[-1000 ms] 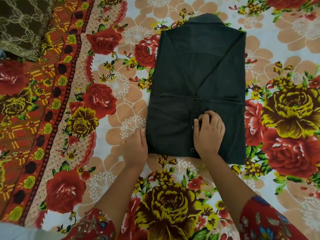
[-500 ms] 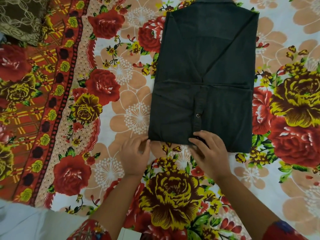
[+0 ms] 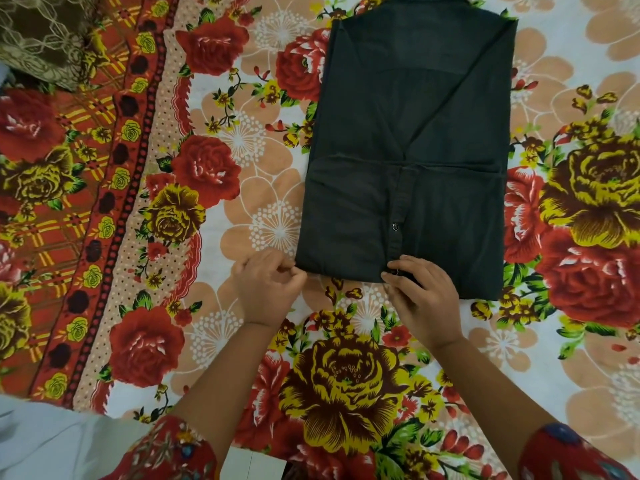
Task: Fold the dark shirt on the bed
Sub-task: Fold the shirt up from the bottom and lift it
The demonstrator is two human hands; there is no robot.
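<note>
The bed [image 3: 242, 341], covered in a floral print, is carrying the work. A brown patterned cushion [image 3: 45, 36] is lying at its far left corner. The dark shirt [image 3: 408, 133] is lying flat right of centre, already narrowed into a rectangle. Its lower part is turned up over the body and its collar is pointing away from the person.

The right hand [image 3: 424, 299] is bending its fingers over the near folded edge at the placket and is gripping the cloth there. The left hand [image 3: 266, 289] is curling its fingers at the near left corner and touching it. Whether cloth is sitting between thumb and finger cannot be told. One button [image 3: 395, 226] is showing on the placket.

Risk, as judged: the hands are covering only the left half of the near edge. If the shirt is lifted for a further fold, the right side is likely to sag and skew the stack, and the loose inner layers may slip apart.

Not verifiable: the collar is running off the top of the frame, the tucked sleeves are lying hidden, and the dark cloth is swallowing the crease lines.
</note>
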